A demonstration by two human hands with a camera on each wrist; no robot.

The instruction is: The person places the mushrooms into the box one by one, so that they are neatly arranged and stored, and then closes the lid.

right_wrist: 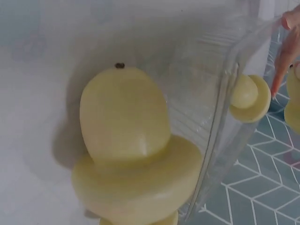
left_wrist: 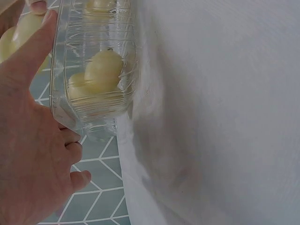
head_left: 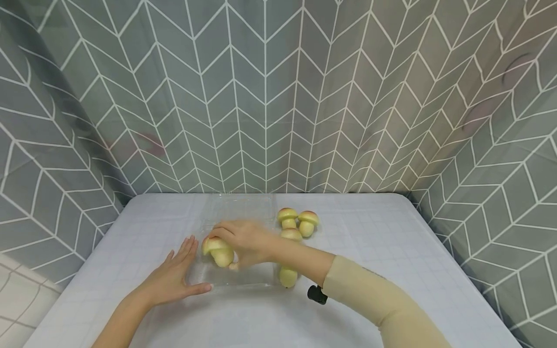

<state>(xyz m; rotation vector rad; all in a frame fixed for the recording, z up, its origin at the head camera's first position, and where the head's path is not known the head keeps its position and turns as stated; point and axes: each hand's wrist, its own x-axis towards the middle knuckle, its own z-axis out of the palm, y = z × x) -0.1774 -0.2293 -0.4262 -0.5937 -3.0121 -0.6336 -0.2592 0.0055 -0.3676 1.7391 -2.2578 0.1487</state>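
Observation:
My right hand (head_left: 245, 241) grips a pale yellow mushroom (head_left: 222, 256) with a reddish-topped cap, over the left part of a clear plastic box (head_left: 243, 284). The same mushroom (left_wrist: 29, 30) shows beyond the box rim in the left wrist view, a fingertip on it. With fingers spread and thumb stretched out, my left hand (head_left: 171, 280) rests at the box's left front corner. More mushroom shapes (left_wrist: 104, 70) show through the clear wall in that view. Close up in the right wrist view, another mushroom (right_wrist: 124, 122) lies beside the box. My right forearm hides part of the box.
Right of the box lie several more mushrooms (head_left: 308, 223), some partly behind my right arm. The clear lid (head_left: 239, 205) spreads at the back of the white-covered table (head_left: 370, 232). A patterned grey curtain (head_left: 278, 96) hangs behind. A black device (head_left: 317, 295) sits by my right sleeve.

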